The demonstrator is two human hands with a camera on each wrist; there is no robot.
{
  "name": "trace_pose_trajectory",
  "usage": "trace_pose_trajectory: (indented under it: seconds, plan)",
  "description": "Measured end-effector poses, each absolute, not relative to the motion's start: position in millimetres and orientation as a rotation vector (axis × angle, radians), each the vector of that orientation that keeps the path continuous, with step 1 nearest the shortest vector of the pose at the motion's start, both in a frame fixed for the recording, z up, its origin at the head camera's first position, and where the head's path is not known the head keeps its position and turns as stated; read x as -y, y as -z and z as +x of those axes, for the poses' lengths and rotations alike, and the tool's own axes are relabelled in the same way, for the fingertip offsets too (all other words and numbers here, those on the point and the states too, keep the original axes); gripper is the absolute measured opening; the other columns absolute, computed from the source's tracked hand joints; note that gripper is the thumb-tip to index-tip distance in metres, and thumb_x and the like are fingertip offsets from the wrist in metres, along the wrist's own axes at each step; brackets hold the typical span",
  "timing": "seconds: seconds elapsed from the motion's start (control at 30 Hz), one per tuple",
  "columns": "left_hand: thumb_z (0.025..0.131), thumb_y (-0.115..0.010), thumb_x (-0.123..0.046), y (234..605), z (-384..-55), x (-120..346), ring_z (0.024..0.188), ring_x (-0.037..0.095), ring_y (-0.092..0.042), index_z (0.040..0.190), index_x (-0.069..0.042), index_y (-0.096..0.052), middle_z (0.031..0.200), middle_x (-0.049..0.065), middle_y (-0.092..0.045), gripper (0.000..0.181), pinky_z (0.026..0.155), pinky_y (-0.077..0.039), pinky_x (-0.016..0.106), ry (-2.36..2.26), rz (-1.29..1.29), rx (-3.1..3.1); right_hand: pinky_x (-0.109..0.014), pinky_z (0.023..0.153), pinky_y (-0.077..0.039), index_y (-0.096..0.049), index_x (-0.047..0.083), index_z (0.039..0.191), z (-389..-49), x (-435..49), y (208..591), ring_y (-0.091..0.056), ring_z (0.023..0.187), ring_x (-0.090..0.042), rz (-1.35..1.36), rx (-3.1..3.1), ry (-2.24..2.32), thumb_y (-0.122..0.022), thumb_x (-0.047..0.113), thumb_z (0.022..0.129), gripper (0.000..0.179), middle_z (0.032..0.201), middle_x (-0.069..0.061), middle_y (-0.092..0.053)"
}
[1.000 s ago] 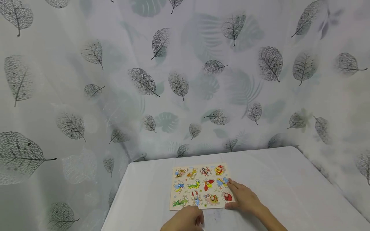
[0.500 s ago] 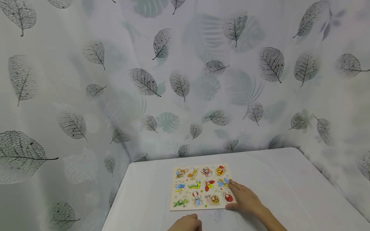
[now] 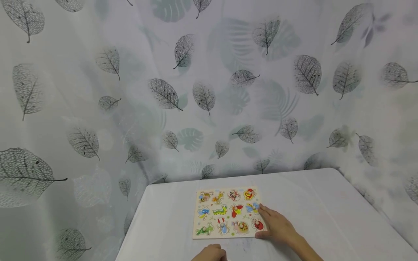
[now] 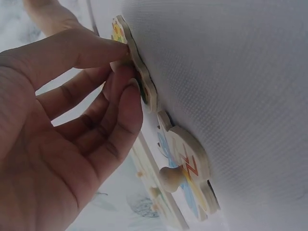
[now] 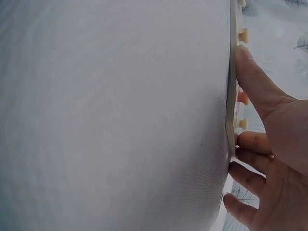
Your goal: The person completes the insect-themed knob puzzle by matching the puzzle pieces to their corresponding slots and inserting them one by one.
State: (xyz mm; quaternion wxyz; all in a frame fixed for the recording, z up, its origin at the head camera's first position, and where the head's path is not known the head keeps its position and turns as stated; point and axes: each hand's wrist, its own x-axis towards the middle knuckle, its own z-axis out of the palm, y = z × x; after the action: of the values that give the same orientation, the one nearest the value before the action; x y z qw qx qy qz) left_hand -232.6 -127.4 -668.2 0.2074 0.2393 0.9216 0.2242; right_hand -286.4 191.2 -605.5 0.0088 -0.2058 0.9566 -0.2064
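A wooden peg puzzle board [image 3: 195, 219] printed with colourful insects lies on the white table. My right hand [image 3: 277, 227] rests along its right edge, thumb at the near corner; in the right wrist view the thumb and fingertips touch the board's side [image 5: 232, 91]. My left hand [image 3: 210, 252] is low in the head view, in front of the board. In the left wrist view, its thumb and fingers pinch a yellow and green puzzle piece [image 4: 126, 36] on edge-on view, partly hidden by the fingers. Beside it lies a second puzzle piece [image 4: 195, 149], blue with a red zigzag and wooden knob [image 4: 169, 179].
The white-covered table [image 3: 313, 203] extends to both sides of the board. A leaf-printed curtain [image 3: 209, 90] hangs behind and around it. Small wooden knobs [image 5: 244, 35] stick up from the board.
My left hand has drawn back from the board's near edge toward the bottom of the head view. The right hand stays at the board's edge. The head view has shifted slightly.
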Motion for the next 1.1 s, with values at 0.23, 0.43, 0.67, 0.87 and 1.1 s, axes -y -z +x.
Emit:
trace_pose_trajectory:
  seconds: [0.23, 0.43, 0.67, 0.87, 1.1]
  plan:
    - [0.093, -0.079, -0.023, 618, -216, 125, 0.065, -0.005, -0.050, 0.085, -0.016, -0.075, 0.072, -0.017, -0.050, 0.012, 0.062, -0.047, 0.015, -0.705, 0.729, -2.563, -0.059, 0.112, -0.042, -0.053, -0.003, 0.149, -285, -192, 609, -0.050, 0.139, -0.045, -0.638, -2.998, 0.636, -0.087, 0.062, 0.069, 0.109, 0.158, -0.021, -0.047]
    - [0.085, -0.080, -0.006, 561, -209, 120, 0.067, -0.001, -0.050, 0.082, -0.015, -0.073, 0.073, -0.013, -0.054, 0.012, 0.063, -0.049, 0.018, -0.897, 0.644, -2.572, -0.059, 0.112, -0.042, -0.052, -0.002, 0.150, -286, -193, 607, -0.049, 0.140, -0.044, -0.620, -2.999, 0.621, -0.087, 0.063, 0.069, 0.110, 0.159, -0.020, -0.046]
    - [0.076, -0.082, 0.001, 544, -233, 126, 0.065, -0.001, -0.051, 0.080, -0.016, -0.069, 0.074, -0.012, -0.060, 0.022, 0.061, -0.049, 0.018, -0.958, 0.724, -2.760, -0.059, 0.111, -0.043, -0.052, -0.002, 0.149, -287, -194, 605, -0.050, 0.139, -0.044, -0.626, -3.000, 0.628, -0.087, 0.063, 0.069, 0.109, 0.158, -0.020, -0.047]
    - [0.078, -0.081, 0.001, 535, -260, 123, 0.069, 0.001, -0.054, 0.083, -0.014, -0.070, 0.077, -0.010, -0.062, 0.019, 0.064, -0.051, 0.019, -0.955, 0.683, -2.854, -0.060, 0.111, -0.043, -0.053, -0.002, 0.149, -287, -193, 606, -0.050, 0.139, -0.044, -0.636, -3.002, 0.644, -0.088, 0.062, 0.069, 0.108, 0.158, -0.021, -0.047]
    - [0.079, -0.082, 0.000, 540, -285, 123, 0.070, 0.002, -0.052, 0.087, -0.011, -0.070, 0.079, -0.006, -0.063, 0.018, 0.064, -0.050, 0.021, -0.877, 0.662, -2.955, -0.060, 0.111, -0.043, -0.053, -0.002, 0.149, -287, -191, 608, -0.050, 0.139, -0.044, -0.646, -3.005, 0.654, -0.088, 0.062, 0.070, 0.107, 0.158, -0.020, -0.048]
